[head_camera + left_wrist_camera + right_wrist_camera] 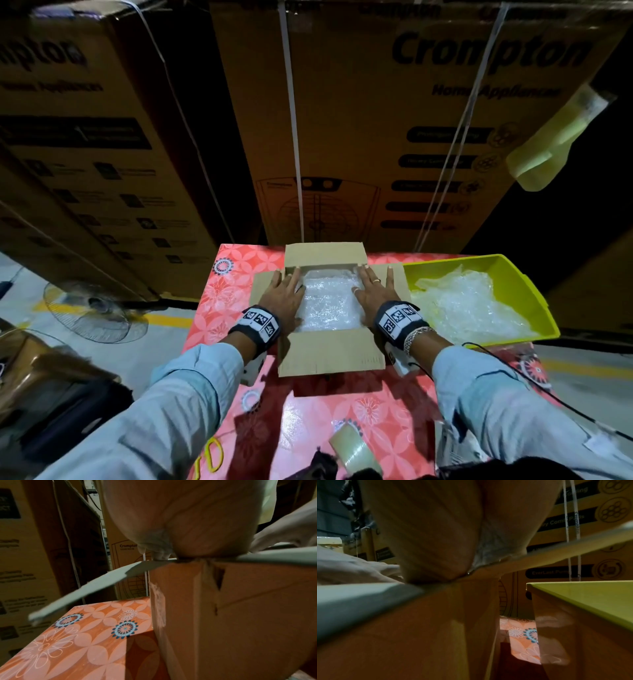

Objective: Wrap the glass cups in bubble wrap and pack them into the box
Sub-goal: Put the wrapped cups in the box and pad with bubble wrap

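— Where are your hands?
— My left hand (285,297) and right hand (374,292) lie flat, fingers spread, on the box (330,356) side flaps.
— And the cups?
— Under bubble wrap (327,301) inside; I can't make them out.

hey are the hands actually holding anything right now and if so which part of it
Nothing is gripped. The left hand and right hand lie flat with straight fingers on the side flaps of the open box, one on each flap beside the bubble wrap inside.
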Tool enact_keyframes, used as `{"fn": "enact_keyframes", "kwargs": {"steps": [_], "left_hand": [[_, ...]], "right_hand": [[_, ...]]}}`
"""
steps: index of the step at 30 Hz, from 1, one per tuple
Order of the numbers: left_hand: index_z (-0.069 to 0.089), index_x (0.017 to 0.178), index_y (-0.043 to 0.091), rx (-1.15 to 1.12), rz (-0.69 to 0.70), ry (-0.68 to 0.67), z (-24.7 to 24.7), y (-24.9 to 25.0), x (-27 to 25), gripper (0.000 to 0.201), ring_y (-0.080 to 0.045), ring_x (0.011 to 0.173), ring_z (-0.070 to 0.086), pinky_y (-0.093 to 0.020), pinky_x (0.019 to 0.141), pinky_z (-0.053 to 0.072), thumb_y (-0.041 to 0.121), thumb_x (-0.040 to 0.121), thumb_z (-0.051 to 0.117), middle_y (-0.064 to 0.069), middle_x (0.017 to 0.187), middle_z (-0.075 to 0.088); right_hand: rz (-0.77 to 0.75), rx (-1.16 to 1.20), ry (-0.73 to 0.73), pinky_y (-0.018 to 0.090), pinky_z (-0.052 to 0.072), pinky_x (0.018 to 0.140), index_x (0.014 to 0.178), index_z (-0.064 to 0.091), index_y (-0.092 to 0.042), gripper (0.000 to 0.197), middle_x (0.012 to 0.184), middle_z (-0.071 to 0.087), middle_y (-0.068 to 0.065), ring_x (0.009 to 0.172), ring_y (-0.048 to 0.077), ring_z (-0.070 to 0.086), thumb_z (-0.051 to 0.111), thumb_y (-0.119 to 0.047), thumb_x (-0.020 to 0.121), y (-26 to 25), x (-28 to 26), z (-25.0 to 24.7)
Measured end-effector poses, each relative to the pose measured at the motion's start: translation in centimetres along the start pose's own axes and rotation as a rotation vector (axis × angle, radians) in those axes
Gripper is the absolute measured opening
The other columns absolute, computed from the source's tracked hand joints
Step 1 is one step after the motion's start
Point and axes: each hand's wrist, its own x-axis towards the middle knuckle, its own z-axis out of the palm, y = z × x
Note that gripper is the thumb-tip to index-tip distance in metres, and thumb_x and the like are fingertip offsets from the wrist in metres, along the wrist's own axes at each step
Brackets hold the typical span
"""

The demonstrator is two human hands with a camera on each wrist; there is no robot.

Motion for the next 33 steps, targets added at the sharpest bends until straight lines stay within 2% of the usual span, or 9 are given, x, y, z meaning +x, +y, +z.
{"fn": "enact_keyframes", "kwargs": {"steps": [5, 7, 11, 15, 19, 24, 29, 31, 33], "left_hand": [[0.046, 0.148, 0.006, 0.018, 0.025, 0.06, 0.5, 0.7, -1.1, 0.069, -0.038, 0.148, 0.031, -0.055, 0.127, 0.011, 0.056, 0.102, 0.043, -0.021, 0.158, 0.039], [0.053, 0.143, 0.007, 0.019, 0.043, 0.002, 1.1, 0.6, -1.2, 0.069, -0.037, 0.15, 0.028, -0.058, 0.126, 0.006, 0.06, 0.104, 0.033, -0.018, 0.154, 0.046], [0.04, 0.154, 0.002, 0.033, 0.032, -0.121, 0.7, 0.5, -0.8, 0.079, -0.037, 0.157, 0.013, -0.062, 0.125, -0.003, 0.063, 0.105, 0.024, -0.02, 0.164, 0.032], [0.029, 0.158, 0.0, -0.024, 0.015, -0.014, -0.7, 1.3, -0.9, 0.07, -0.039, 0.154, 0.023, -0.058, 0.126, -0.002, 0.05, 0.109, 0.027, -0.025, 0.165, 0.027], [0.023, 0.162, 0.009, -0.233, 0.113, -0.07, 0.0, 2.6, -1.7, 0.106, -0.032, 0.157, 0.016, -0.053, 0.127, 0.0, 0.076, 0.091, -0.016, -0.02, 0.169, 0.019], [0.012, 0.164, 0.01, -0.428, 0.056, -0.233, 0.5, 4.0, -3.0, 0.101, -0.031, 0.16, 0.003, -0.05, 0.128, -0.003, 0.081, 0.094, 0.002, -0.023, 0.17, 0.004], [0.029, 0.16, 0.011, -0.331, 0.115, -0.088, 1.0, 3.0, -2.5, 0.1, -0.03, 0.158, 0.014, -0.053, 0.128, -0.004, 0.07, 0.093, -0.015, -0.021, 0.168, 0.021], [0.029, 0.16, 0.012, -0.255, 0.11, 0.018, 0.8, 2.1, -2.3, 0.099, -0.029, 0.156, 0.02, -0.053, 0.127, -0.006, 0.058, 0.087, -0.02, -0.018, 0.167, 0.026], [0.019, 0.163, 0.013, -0.198, 0.052, 0.06, 0.6, 1.4, -1.6, 0.097, -0.03, 0.157, 0.018, -0.053, 0.127, -0.005, 0.058, 0.084, -0.017, -0.017, 0.17, 0.02]], "right_hand": [[-0.051, -0.048, 0.039, 0.076, -0.016, 0.11, 0.154, 0.037, -0.019, 0.062, 0.17, 0.005, 0.01, 0.156, 0.031, -0.013, 0.055, -0.031, 0.096, 0.2, -1.3, 1.3], [-0.062, -0.042, 0.035, 0.075, -0.017, 0.111, 0.154, 0.038, -0.02, 0.056, 0.171, 0.006, 0.009, 0.157, 0.03, -0.013, 0.047, -0.035, 0.101, 0.3, -1.5, 1.1], [-0.03, 0.081, 0.052, 0.072, -0.022, 0.111, 0.16, 0.026, -0.028, 0.061, 0.171, -0.002, 0.008, 0.157, 0.028, -0.01, 0.022, -0.056, 0.106, -0.5, -1.8, 0.0], [-0.053, 0.178, 0.024, 0.067, -0.024, 0.112, 0.162, 0.015, -0.034, 0.075, 0.17, 0.009, 0.008, 0.158, 0.026, 0.005, 0.007, -0.072, 0.099, -2.3, -3.4, 0.3], [-0.052, 0.238, -0.006, 0.064, -0.027, 0.111, 0.159, 0.028, -0.028, 0.096, 0.167, 0.026, 0.007, 0.156, 0.024, 0.018, -0.004, -0.084, 0.088, -2.9, -4.0, 2.8], [-0.086, 0.287, 0.054, 0.065, -0.022, 0.115, 0.157, 0.034, -0.025, 0.086, 0.162, 0.036, 0.006, 0.153, 0.021, 0.025, 0.001, -0.075, 0.096, -3.4, -5.7, 3.1], [-0.123, 0.341, 0.069, 0.058, -0.024, 0.114, 0.133, 0.06, -0.022, 0.068, 0.134, 0.065, 0.003, 0.131, 0.021, 0.054, 0.01, -0.058, 0.104, -3.0, -5.7, 3.6], [-0.1, 0.315, 0.121, 0.061, -0.017, 0.118, 0.136, 0.057, -0.018, 0.05, 0.145, 0.055, 0.007, 0.141, 0.023, 0.044, 0.023, -0.041, 0.108, -2.1, -5.0, 2.5], [-0.065, 0.254, 0.178, 0.065, -0.008, 0.121, 0.152, 0.041, -0.017, 0.049, 0.164, 0.031, 0.008, 0.154, 0.023, 0.021, 0.034, -0.033, 0.107, -1.0, -4.2, 1.2]]}}
